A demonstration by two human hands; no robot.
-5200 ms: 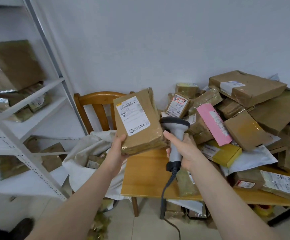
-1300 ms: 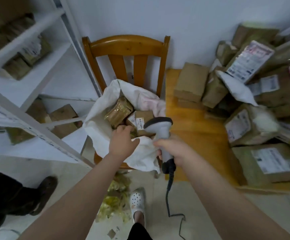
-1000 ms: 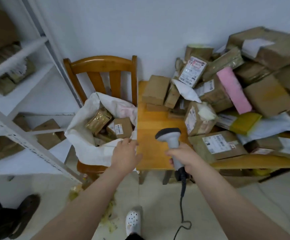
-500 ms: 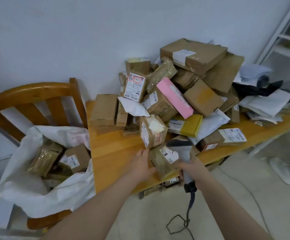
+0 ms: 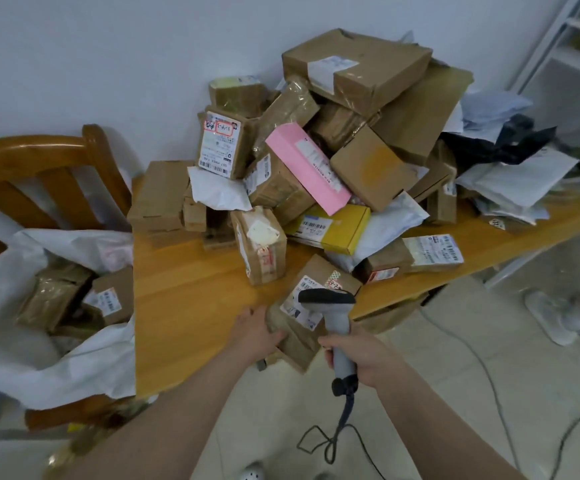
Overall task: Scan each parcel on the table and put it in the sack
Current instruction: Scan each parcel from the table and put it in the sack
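A flat brown parcel (image 5: 311, 306) with a white label lies at the front edge of the wooden table (image 5: 191, 306), tilted over the edge. My left hand (image 5: 255, 332) grips its left end, thumb curled over the near corner. My right hand (image 5: 356, 355) holds a grey barcode scanner (image 5: 333, 313) by the handle, its head just over the parcel's label. The white sack (image 5: 56, 358) sits open on a wooden chair (image 5: 39, 168) to the left, with several brown parcels inside. A big heap of parcels (image 5: 316, 150) covers the table's back and right.
A small taped box (image 5: 259, 244) stands upright just behind the held parcel. The scanner's cable (image 5: 337, 438) hangs to the tiled floor. White shelving (image 5: 572, 46) stands at the far right. Another person's white shoes (image 5: 565, 313) are on the floor at right.
My left hand left the sack, crossed to the table and took hold of the flat parcel at the front edge. The view swung right from the chair to the heap. The scanner moved over the parcel.
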